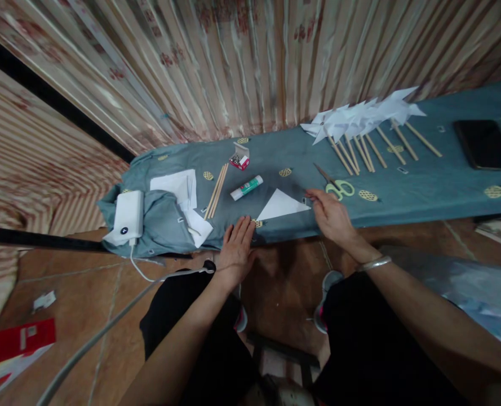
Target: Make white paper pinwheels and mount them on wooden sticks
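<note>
A folded white paper triangle (280, 205) lies on the grey-green cloth between my hands. My left hand (236, 248) rests at the front edge, fingers stretched out and flat, close to the triangle's left corner. Beside its right corner is my right hand (331, 219), fingers loosely bent, with nothing visible in them. Green-handled scissors (338, 187) lie partly open just behind my right hand. A glue stick (246, 188) lies behind the triangle, and a small open box of pins (239, 158) stands behind that.
Several paper pinwheels on sticks (360, 121) lie at the back right, near a dark phone (486, 144). Bare wooden sticks (217, 190) and white paper pieces (194, 194) are on the left. A white power bank (128, 215) has a cable (106, 327) running toward me.
</note>
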`<control>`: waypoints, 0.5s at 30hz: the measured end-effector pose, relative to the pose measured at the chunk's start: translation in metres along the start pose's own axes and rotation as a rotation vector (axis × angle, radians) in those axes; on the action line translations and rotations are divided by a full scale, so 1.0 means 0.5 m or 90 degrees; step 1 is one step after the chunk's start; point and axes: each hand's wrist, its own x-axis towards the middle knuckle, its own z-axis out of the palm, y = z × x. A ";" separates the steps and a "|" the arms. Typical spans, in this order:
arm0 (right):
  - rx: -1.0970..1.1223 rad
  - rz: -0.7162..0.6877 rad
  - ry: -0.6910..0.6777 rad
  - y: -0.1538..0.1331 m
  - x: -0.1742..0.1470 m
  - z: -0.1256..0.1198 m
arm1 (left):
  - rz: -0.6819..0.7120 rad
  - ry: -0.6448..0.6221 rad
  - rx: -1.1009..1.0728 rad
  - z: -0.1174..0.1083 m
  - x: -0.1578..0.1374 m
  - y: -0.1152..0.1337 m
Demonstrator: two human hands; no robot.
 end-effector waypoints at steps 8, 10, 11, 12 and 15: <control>-0.018 -0.051 -0.055 -0.031 0.019 0.022 | -0.030 0.111 -0.156 0.006 0.044 0.034; -0.021 -0.044 -0.064 -0.035 0.022 0.033 | -0.043 0.116 -0.199 0.008 0.057 0.037; -0.018 -0.038 -0.064 -0.035 0.024 0.037 | -0.050 0.116 -0.217 0.009 0.063 0.037; -0.013 -0.031 -0.062 -0.035 0.026 0.041 | -0.054 0.115 -0.233 0.010 0.068 0.037; 0.016 -0.007 -0.051 -0.032 0.029 0.045 | -0.064 0.112 -0.276 0.013 0.083 0.033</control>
